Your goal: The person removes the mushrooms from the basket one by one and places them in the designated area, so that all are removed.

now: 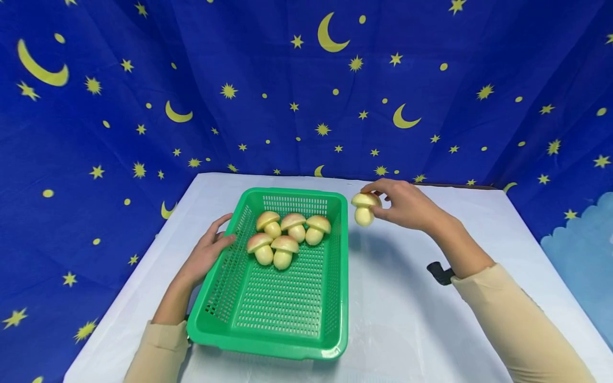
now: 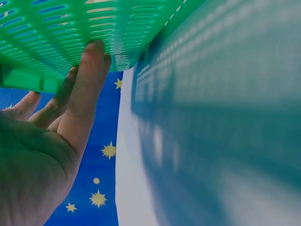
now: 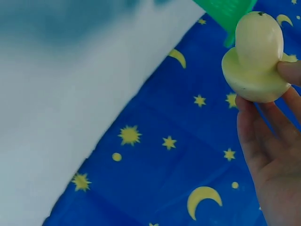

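A green basket (image 1: 337, 276) holds several toy mushrooms (image 1: 284, 251) towards its far end, light-stemmed with pinkish-tan caps. My left hand (image 1: 203, 260) grips the basket's left side, its thumb at the rim; in the left wrist view, fingers of that hand (image 2: 61, 127) lie against the slotted wall of the basket (image 2: 122, 28). Beyond the basket's right edge, my right hand (image 1: 404, 205) pinches one mushroom (image 1: 364, 215) by its cap, stem down, above the table. The right wrist view shows this mushroom (image 3: 258, 44) between the thumb and fingers of the hand (image 3: 277, 160).
The basket stands over a white-covered table (image 1: 392, 308). A blue cloth (image 1: 268, 64) with yellow moons and stars hangs behind and at the sides. Near my right wrist is a black object (image 1: 439, 273). A light blue patch (image 1: 579, 255) shows at the far right.
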Demonstrator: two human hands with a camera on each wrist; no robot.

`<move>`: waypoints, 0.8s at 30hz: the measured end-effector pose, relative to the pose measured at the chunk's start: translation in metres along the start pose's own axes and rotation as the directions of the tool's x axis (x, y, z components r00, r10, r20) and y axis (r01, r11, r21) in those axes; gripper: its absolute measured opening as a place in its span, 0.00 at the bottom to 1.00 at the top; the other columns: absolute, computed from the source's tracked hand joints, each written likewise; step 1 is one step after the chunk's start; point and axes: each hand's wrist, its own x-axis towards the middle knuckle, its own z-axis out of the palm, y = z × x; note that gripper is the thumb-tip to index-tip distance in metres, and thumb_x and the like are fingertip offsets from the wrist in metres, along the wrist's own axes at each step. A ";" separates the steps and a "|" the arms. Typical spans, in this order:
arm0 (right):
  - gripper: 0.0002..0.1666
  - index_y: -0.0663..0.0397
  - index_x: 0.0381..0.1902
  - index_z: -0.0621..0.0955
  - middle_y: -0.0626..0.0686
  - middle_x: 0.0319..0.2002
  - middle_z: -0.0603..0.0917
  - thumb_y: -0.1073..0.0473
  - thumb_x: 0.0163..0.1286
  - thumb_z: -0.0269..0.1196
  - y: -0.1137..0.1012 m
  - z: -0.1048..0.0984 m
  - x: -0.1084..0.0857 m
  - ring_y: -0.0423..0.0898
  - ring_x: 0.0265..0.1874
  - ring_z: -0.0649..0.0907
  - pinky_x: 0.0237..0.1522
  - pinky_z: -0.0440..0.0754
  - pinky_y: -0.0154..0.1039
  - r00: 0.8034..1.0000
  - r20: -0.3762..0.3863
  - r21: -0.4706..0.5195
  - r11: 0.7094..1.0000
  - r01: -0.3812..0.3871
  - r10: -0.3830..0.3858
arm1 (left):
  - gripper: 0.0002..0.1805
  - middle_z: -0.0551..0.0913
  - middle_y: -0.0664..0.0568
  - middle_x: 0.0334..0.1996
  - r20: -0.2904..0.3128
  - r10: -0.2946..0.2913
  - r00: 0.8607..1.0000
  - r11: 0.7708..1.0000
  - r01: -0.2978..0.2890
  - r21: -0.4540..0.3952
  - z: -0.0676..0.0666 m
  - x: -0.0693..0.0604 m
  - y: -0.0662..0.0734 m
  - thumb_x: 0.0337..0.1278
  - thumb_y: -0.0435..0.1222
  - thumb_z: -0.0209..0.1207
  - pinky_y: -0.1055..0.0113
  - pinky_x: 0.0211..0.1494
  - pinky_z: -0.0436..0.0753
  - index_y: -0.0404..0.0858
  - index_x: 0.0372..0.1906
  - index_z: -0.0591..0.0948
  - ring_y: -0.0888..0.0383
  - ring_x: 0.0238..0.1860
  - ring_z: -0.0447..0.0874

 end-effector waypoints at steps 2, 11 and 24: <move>0.21 0.50 0.54 0.81 0.46 0.46 0.82 0.59 0.62 0.66 0.004 0.006 0.000 0.44 0.45 0.79 0.44 0.78 0.45 0.999 0.030 0.004 1.000 -0.017 0.017 | 0.35 0.71 0.32 0.59 0.001 0.005 1.000 1.000 -0.005 -0.004 0.000 0.000 -0.001 0.73 0.43 0.49 0.48 0.35 0.84 0.47 0.77 0.48 0.35 0.40 0.82; 0.22 0.49 0.54 0.81 0.46 0.47 0.82 0.57 0.61 0.66 0.016 0.035 0.002 0.45 0.45 0.79 0.45 0.77 0.47 0.990 0.126 -0.001 0.998 -0.067 0.067 | 0.34 0.71 0.33 0.58 -0.007 0.000 1.000 1.000 0.000 -0.006 0.000 -0.001 -0.002 0.73 0.44 0.49 0.49 0.35 0.84 0.48 0.77 0.48 0.38 0.39 0.83; 0.22 0.51 0.54 0.81 0.47 0.46 0.83 0.57 0.60 0.67 0.023 0.059 0.002 0.46 0.45 0.80 0.47 0.77 0.48 0.981 0.171 -0.027 0.996 -0.088 0.091 | 0.34 0.70 0.33 0.60 -0.016 -0.019 1.000 1.000 0.019 0.002 0.001 0.001 -0.001 0.73 0.45 0.49 0.50 0.37 0.84 0.51 0.77 0.49 0.38 0.42 0.82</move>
